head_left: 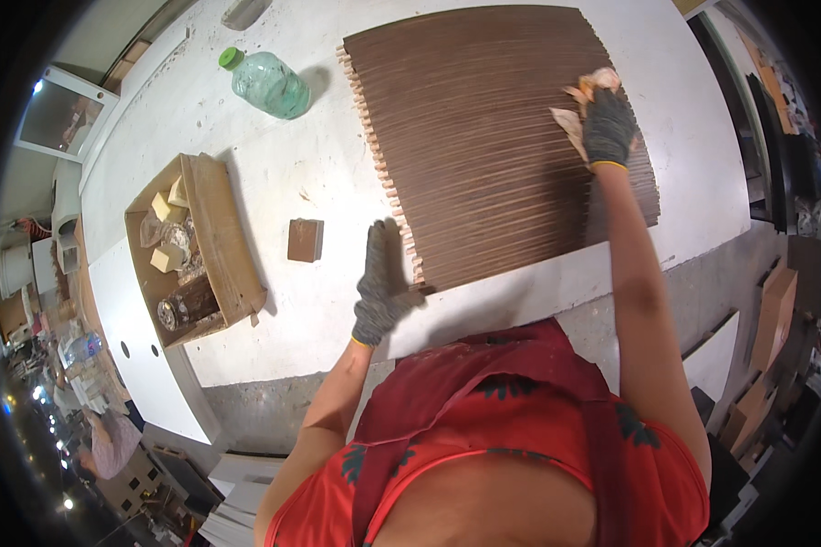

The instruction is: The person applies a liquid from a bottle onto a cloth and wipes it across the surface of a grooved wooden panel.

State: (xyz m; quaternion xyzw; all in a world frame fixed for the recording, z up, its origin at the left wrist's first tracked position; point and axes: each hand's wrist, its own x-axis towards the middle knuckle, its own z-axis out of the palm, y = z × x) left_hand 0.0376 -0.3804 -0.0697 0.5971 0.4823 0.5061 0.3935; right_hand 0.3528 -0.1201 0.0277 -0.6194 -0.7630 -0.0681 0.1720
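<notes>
Panel (pixel 493 137): a big dark brown sheet with fine ridges in long lines, lying flat on the white table (pixel 274 182); small pale wood pegs stand out in a row along its left edge.
Right hand (pixel 607 126): in a grey knit glove with a yellow cuff, near the right edge of the panel, pressing a crumpled pale cloth (pixel 586 96) on the ridges; fingers closed over the cloth.
Left hand (pixel 379 284): same kind of glove, at the lower left corner of the panel, fingers spread flat on the table, thumb touching the panel edge; it holds nothing.
Block (pixel 305 240): small brown square, left of the panel, just beside the left hand.
Box (pixel 214 237): open cardboard tray far left of the panel, with yellow sponge pieces and a jar inside.
Bottle (pixel 266 82): clear green plastic, round, green cap, lying on its side up-left of the panel.
</notes>
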